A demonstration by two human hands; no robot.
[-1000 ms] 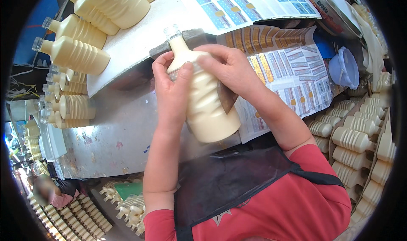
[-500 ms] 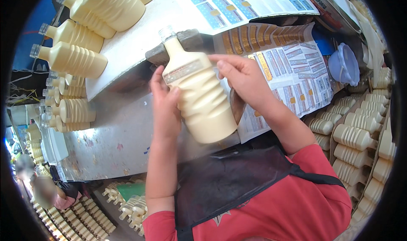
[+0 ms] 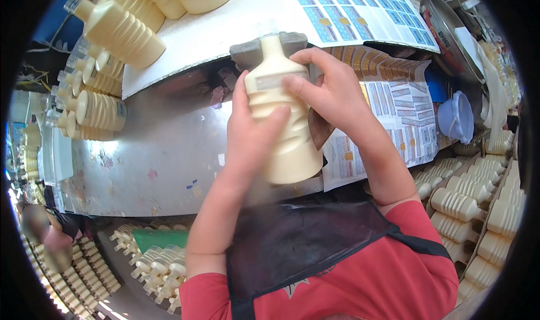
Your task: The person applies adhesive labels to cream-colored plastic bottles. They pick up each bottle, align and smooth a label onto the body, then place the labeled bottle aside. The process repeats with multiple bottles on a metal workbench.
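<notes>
A cream bottle (image 3: 289,151) with ribbed sides is held above the counter (image 3: 146,174), its neck tilted away over a dark grey block (image 3: 244,55). Its left side is clasped by the left hand (image 3: 253,131), the thumb laid across the front. The right thumb is set at the end of a pale label (image 3: 271,82) below the shoulder; whether anything is pinched by the right hand (image 3: 332,89) cannot be told. To the right, printed label sheets (image 3: 413,103) are spread near a lavender pail (image 3: 455,117).
</notes>
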